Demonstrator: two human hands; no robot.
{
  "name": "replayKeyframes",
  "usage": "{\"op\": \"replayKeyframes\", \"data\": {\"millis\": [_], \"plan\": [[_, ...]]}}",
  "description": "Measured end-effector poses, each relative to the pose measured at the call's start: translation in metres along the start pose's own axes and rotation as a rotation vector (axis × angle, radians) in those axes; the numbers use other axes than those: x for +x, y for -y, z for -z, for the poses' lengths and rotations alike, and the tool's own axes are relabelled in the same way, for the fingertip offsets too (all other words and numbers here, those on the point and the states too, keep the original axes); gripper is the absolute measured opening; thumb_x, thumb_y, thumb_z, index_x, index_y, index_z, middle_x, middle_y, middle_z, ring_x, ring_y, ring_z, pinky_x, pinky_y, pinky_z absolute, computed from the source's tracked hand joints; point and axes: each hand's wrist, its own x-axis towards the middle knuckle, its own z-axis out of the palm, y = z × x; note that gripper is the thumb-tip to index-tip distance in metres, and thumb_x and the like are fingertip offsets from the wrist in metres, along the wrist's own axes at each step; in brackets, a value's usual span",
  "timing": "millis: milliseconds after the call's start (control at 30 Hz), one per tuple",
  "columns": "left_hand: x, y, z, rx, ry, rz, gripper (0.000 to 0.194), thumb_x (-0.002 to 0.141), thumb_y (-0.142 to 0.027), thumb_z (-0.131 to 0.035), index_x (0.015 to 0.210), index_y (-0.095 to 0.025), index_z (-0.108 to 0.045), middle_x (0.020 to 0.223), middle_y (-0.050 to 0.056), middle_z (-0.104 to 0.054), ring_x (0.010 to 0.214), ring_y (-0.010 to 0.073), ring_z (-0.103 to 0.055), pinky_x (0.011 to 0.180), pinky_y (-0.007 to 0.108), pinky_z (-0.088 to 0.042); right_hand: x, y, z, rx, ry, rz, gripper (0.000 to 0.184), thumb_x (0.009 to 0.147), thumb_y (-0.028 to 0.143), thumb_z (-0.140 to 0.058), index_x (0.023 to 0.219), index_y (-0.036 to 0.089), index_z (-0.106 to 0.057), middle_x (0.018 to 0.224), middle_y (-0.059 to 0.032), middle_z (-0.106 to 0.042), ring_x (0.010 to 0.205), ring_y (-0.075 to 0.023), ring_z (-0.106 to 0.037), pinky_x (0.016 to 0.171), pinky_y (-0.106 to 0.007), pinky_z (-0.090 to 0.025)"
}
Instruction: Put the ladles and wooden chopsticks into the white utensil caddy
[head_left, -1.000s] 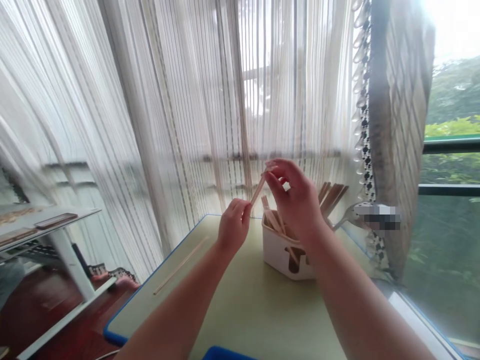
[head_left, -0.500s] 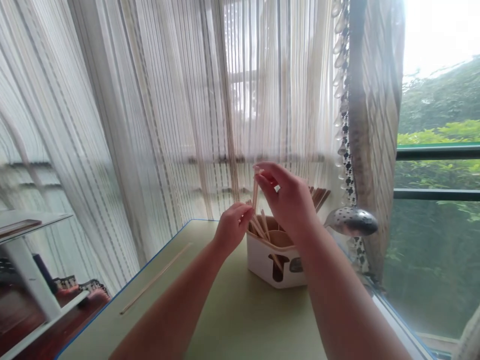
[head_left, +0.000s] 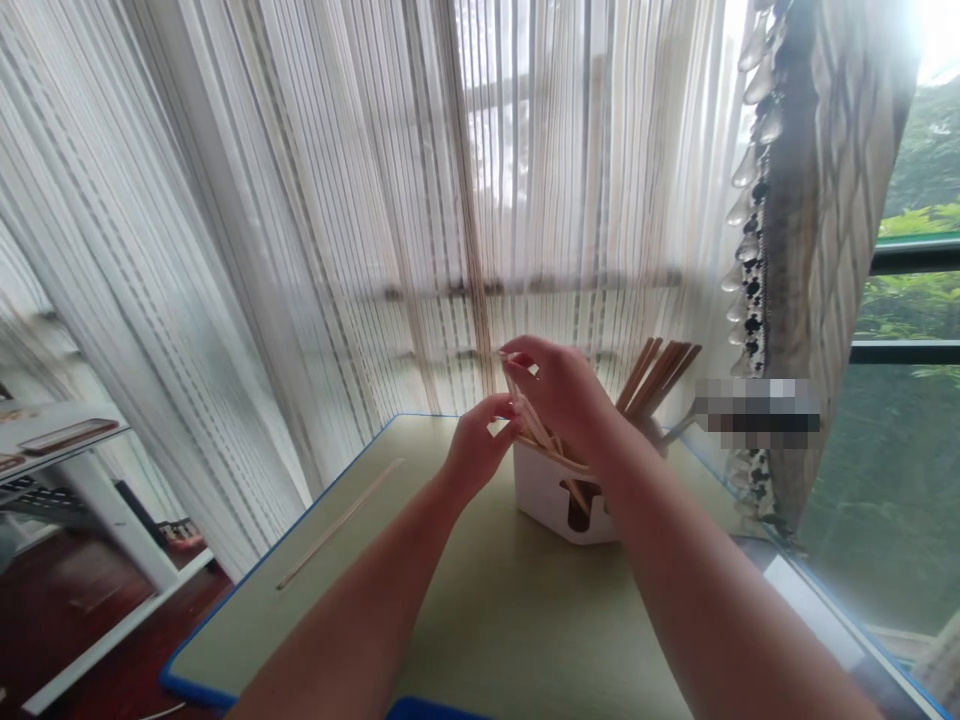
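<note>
A white utensil holder [head_left: 544, 500] with a keyhole-shaped cutout stands on the table, with several wooden chopsticks [head_left: 536, 425] leaning in its left part. My right hand [head_left: 562, 385] is above the holder, thumb and fingers pinched on the top ends of these chopsticks. Lower down, at the holder's left rim, my left hand [head_left: 484, 445] has its thumb and forefinger closed around the same chopsticks. Darker chopsticks [head_left: 660, 375] stand in the holder behind my right wrist. The holder's right side is hidden by my right forearm.
A lone chopstick [head_left: 341, 522] lies on the blue-edged table [head_left: 480, 630], left of my left forearm. A ladle-like utensil's metal handle [head_left: 679, 425] sticks out to the right, its end pixelated. Striped curtains [head_left: 337, 200] hang behind. A white shelf unit [head_left: 142, 520] stands at left.
The view has shifted, showing more of the table's front edge. The chopsticks between my hands now tilt up to the left instead of standing nearly upright. Both hands keep their pinch.
</note>
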Motion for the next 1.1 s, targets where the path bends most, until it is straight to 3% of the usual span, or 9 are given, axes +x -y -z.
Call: {"op": "replayKeyframes", "data": {"millis": [100,300,533,833,1100], "plan": [[-0.003,-0.002,-0.003,0.023,-0.042,0.007,0.012,0.081,-0.022,-0.055,0.089,-0.018,-0.064,0.081,0.002,-0.068,0.076,0.0137,-0.061,0.072,0.027,-0.046,-0.001,0.000,-0.003,-0.059,0.035,0.018,0.023,0.084,0.024,-0.050,0.100,0.024,-0.065,0.084,-0.0021,-0.069,0.080,-0.0167,-0.061,0.072,-0.028,-0.043],[-0.004,-0.001,-0.007,0.127,-0.130,-0.019,0.022,0.086,-0.029,-0.048,0.082,-0.019,-0.067,0.080,0.004,-0.068,0.076,0.0152,-0.059,0.072,0.029,-0.045,0.000,-0.001,0.006,-0.168,-0.005,0.015,0.032,0.089,0.036,-0.040,0.095,0.020,-0.067,0.093,-0.0060,-0.068,0.093,-0.0210,-0.057,0.084,-0.033,-0.040],[-0.002,0.009,-0.012,0.081,-0.136,0.053,0.010,0.074,-0.022,-0.062,0.082,-0.018,-0.067,0.084,0.003,-0.065,0.077,0.0141,-0.059,0.065,0.026,-0.047,0.004,-0.012,0.019,-0.275,0.095,-0.104,0.046,0.089,0.047,-0.033,0.094,0.018,-0.068,0.094,-0.0107,-0.068,0.092,-0.0253,-0.057,0.079,-0.036,-0.040],[-0.003,0.012,-0.013,0.016,-0.097,0.098,0.018,0.081,-0.028,-0.056,0.085,-0.017,-0.070,0.085,0.005,-0.063,0.077,0.0129,-0.059,0.061,0.022,-0.048,0.001,-0.013,0.014,-0.211,0.214,-0.056,0.030,0.086,0.036,-0.043,0.092,0.023,-0.070,0.091,-0.0062,-0.070,0.088,-0.0207,-0.060,0.077,-0.030,-0.041],[-0.003,0.014,-0.015,-0.021,-0.149,0.172,0.017,0.077,-0.028,-0.060,0.085,-0.015,-0.068,0.087,0.005,-0.064,0.066,0.0112,-0.061,0.061,0.024,-0.050,0.000,-0.010,0.012,-0.245,0.369,-0.053,0.043,0.089,0.041,-0.033,0.076,0.022,-0.069,0.071,-0.0056,-0.067,0.069,-0.0193,-0.058,0.069,-0.032,-0.040]]}}
